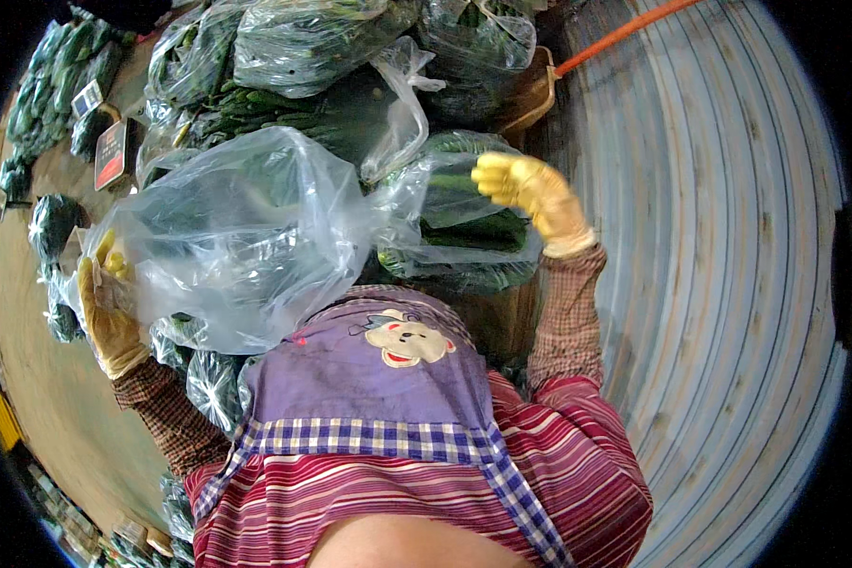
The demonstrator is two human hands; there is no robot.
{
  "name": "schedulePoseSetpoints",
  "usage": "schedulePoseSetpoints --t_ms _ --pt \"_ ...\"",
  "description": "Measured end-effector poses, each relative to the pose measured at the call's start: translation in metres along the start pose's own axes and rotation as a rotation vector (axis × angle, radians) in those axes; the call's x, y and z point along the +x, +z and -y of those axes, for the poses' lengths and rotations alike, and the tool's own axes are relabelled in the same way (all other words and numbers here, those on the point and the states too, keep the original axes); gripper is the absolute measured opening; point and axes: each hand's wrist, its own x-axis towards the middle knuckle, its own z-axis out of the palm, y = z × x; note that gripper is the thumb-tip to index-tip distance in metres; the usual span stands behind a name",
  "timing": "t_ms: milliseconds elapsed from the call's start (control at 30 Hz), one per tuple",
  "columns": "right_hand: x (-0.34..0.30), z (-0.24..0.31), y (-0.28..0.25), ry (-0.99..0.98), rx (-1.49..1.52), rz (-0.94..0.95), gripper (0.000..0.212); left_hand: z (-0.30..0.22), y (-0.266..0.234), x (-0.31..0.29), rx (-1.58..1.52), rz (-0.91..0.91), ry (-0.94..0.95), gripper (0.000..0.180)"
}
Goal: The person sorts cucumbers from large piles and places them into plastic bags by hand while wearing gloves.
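Tan floor [43, 407] spreads out on the left, with tied-up bags of green veg [57, 222] sitting on it, so those look finished to me. Next along is the left hand [109, 308] in its yellow glove, gripping the edge of a big clear plastic bag [256, 246], though the film blurs the fingers a bit. That bag stretches across the middle, in front of the person. Behind it there's a heap of stuffed bags [303, 43], plus some cucumbers [246, 114] that look loose. Right of centre, the plastic bunches up beside a packed bundle of cucumbers [473, 227]; pretty sure it's all one bag, can't swear to it. I'd call this one partway: filled, but no knot I can see. Above the bundle hangs the right hand [530, 194], gloved too, fingers loosely curled, nothing in them that I can spot. Far right is just grey ridged panelling [719, 237].
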Motion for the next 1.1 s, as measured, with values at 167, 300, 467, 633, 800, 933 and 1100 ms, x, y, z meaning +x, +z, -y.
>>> schedulePoseSetpoints --t_ms 167,300,467,633,800,933,1100 --pt "-0.056 -0.041 -0.001 -0.333 -0.238 -0.917 0.017 0.022 0.009 0.011 0.078 -0.253 0.270 0.040" --pt "-0.052 -0.054 0.010 -0.473 -1.289 -1.281 0.071 -0.008 -0.069 0.022 0.331 -0.458 0.531 0.028" --pt "-0.064 -0.089 -0.043 0.218 -0.901 -1.199 0.084 -0.012 -0.065 0.017 0.127 -0.741 0.601 0.026" --pt "-0.084 -0.102 -0.072 0.302 -1.038 -1.272 0.084 -0.042 -0.162 -0.023 0.763 -1.055 0.844 0.027" --pt "-0.058 -0.096 -0.050 -0.098 -1.115 -0.936 0.084 -0.021 -0.147 -0.048 0.405 -1.087 0.708 0.035" --pt "-0.011 -0.059 0.002 -0.155 -1.276 -0.821 0.076 -0.015 -0.178 -0.072 0.606 -1.188 0.815 0.027" --pt "-0.005 -0.055 -0.015 -0.212 -1.337 -0.817 0.063 -0.048 -0.203 -0.177 1.872 -2.007 0.131 0.038"
